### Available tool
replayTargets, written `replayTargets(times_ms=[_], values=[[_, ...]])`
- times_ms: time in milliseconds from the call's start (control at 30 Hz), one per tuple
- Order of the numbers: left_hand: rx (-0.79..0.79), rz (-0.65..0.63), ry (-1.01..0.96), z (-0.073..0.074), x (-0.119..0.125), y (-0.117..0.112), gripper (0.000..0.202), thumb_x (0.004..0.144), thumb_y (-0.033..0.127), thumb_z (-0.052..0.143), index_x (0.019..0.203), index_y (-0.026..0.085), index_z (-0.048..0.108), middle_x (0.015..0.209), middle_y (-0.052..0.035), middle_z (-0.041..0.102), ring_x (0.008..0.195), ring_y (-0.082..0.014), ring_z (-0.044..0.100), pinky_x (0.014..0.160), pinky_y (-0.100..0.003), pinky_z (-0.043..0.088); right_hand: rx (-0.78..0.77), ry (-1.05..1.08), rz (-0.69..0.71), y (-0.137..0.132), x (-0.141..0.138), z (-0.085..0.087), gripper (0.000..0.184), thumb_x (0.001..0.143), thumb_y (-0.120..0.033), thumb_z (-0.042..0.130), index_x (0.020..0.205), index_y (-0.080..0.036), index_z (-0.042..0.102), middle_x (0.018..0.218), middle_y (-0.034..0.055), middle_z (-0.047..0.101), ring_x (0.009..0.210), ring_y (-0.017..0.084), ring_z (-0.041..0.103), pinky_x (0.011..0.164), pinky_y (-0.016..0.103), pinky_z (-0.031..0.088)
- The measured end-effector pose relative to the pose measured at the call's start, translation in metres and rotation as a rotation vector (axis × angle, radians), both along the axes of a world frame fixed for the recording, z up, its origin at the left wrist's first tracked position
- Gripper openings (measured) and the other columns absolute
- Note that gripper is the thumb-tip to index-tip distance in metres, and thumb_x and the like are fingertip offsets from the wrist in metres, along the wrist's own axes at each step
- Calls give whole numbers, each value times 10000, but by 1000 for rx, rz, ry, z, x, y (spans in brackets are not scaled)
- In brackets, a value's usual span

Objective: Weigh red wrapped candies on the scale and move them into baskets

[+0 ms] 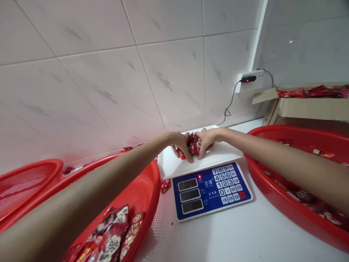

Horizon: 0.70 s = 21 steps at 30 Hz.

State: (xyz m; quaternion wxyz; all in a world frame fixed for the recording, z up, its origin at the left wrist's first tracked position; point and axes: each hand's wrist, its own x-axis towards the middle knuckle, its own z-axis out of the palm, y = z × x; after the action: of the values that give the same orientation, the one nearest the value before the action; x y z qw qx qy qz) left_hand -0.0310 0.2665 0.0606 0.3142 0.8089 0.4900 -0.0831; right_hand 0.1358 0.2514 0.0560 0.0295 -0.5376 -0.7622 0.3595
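Note:
On the white pan (174, 169) of a digital scale (212, 191) lies a small pile of red candy packets (194, 145). My left hand (181, 145) curls around the pile's left side, and my right hand (205, 141) around its right side. Fingers of both hands are bent onto the packets, with the pile between them. The scale's blue panel, with three displays and a keypad, faces me; a red light glows on it. Part of the pile is covered by my fingers.
Left of the scale stands a red plastic basket (154, 182) with red packets (111, 236) inside. Another red basket (265, 194) on the right holds more. Behind it is an open cardboard box (313, 108). A charger (248, 79) with a cord is plugged into the tiled wall.

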Motion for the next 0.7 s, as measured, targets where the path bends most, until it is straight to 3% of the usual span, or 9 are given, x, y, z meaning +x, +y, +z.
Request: replayTargets(times_ms=[100, 167, 233, 333, 467, 567, 633, 700], values=[[-154, 94, -22, 5, 10, -3, 901, 537, 272, 924, 1351, 176, 550, 993, -106, 724, 809, -285, 719, 695, -447, 640, -69, 46, -91, -5, -4, -4, 939, 379, -259, 917, 1236, -157, 545, 952, 72, 668, 705, 173, 622, 543, 272, 522], [-186, 144, -72, 5, 13, -6, 546, 699, 217, 846, 1194, 147, 627, 944, -67, 713, 816, -229, 712, 713, -405, 639, -38, 77, -118, -9, -6, -7, 774, 467, -205, 882, 1168, -147, 557, 729, -8, 620, 578, 123, 546, 466, 226, 435], [-177, 198, -128, 2, 14, -10, 363, 771, 156, 784, 1102, 124, 638, 913, -50, 699, 789, -195, 703, 699, -363, 631, 4, 119, -152, -14, -8, -9, 624, 543, -157, 831, 1106, -147, 562, 624, -56, 551, 520, 99, 487, 438, 207, 381], [-96, 287, -224, -5, 12, -17, 590, 673, 87, 813, 1204, 149, 562, 884, -25, 676, 735, -197, 697, 652, -344, 618, 63, 191, -185, -23, -7, -11, 579, 574, -93, 783, 1097, -161, 544, 621, -76, 529, 526, 96, 488, 448, 202, 388], [1, 343, -343, -11, 8, -24, 998, 448, 76, 877, 1338, 205, 444, 861, -12, 659, 754, -267, 702, 617, -368, 607, 119, 274, -230, -28, -4, -16, 779, 528, -69, 793, 1231, -155, 469, 764, -49, 573, 619, 113, 555, 499, 209, 451], [-27, 299, -413, -7, 8, -25, 1190, 353, 111, 917, 1409, 254, 389, 988, -56, 672, 897, -312, 694, 649, -377, 613, 117, 301, -252, -23, -6, -19, 892, 507, -95, 801, 1312, -117, 418, 846, 1, 609, 663, 146, 594, 521, 247, 495], [-72, 253, -436, -2, 9, -25, 1261, 314, 143, 939, 1434, 268, 375, 1105, -102, 661, 965, -330, 679, 651, -377, 615, 103, 304, -241, -17, -7, -19, 908, 473, -87, 800, 1312, -123, 455, 856, 28, 637, 688, 185, 622, 542, 286, 525], [-107, 211, -437, 2, 11, -24, 1186, 340, 228, 955, 1406, 238, 433, 1157, -147, 650, 965, -346, 678, 621, -377, 606, 97, 310, -210, -11, -8, -18, 864, 450, -86, 801, 1269, -154, 533, 874, 52, 660, 754, 227, 648, 600, 326, 559]])
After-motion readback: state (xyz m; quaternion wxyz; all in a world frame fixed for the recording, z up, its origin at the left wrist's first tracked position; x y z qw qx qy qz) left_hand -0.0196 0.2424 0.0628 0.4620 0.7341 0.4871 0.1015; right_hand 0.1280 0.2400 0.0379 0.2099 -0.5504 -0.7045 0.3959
